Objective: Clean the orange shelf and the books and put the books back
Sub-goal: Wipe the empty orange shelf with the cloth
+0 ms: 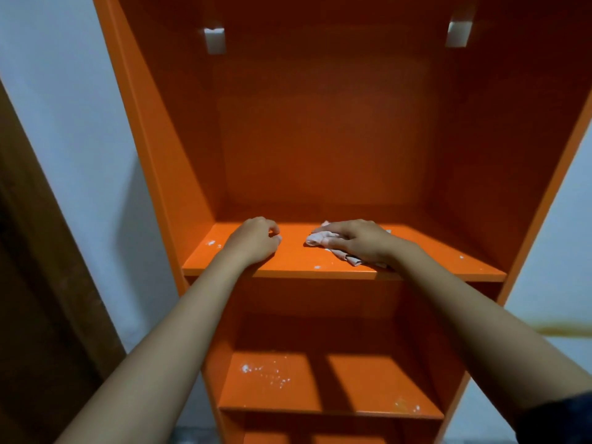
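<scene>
The tall orange shelf fills the view and holds no books. My right hand lies flat on a crumpled pale pink cloth and presses it onto the upper shelf board. To its left, my left hand rests on the same board with its fingers loosely curled and nothing in them. White dust specks dot this board and the lower shelf board. No books are in view.
A white wall stands on both sides of the shelf. A dark brown door frame runs along the left. Two white brackets sit high on the shelf's back panel.
</scene>
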### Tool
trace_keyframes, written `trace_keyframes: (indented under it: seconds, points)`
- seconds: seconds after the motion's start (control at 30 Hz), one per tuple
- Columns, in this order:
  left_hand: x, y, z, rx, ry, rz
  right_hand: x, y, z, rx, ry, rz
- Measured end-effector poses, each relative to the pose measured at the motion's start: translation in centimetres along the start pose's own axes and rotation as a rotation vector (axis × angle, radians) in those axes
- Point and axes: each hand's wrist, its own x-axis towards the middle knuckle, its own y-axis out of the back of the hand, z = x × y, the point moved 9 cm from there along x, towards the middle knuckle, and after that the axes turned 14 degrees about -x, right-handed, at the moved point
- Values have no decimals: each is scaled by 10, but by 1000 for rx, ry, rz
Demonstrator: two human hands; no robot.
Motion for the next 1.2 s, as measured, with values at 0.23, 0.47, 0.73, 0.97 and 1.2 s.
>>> trace_keyframes:
  seconds: [0.23, 0.47, 0.73, 0.97, 1.2]
  points:
    - [-8, -2, 6, -52, 35, 13, -48, 18, -41, -23, 112, 203]
    - [-11, -8, 24, -55, 19, 44, -96, 32, -35, 296, 106, 231]
    - [18, -41, 54, -126, -24, -30, -103, 90, 64, 226, -114, 521]
    - [38, -60, 56, -170, -82, -11, -98, 47, 122, 31, -403, 348]
    - [29, -62, 50, -178, -136, -44, -106, 43, 129, -62, -555, 340]
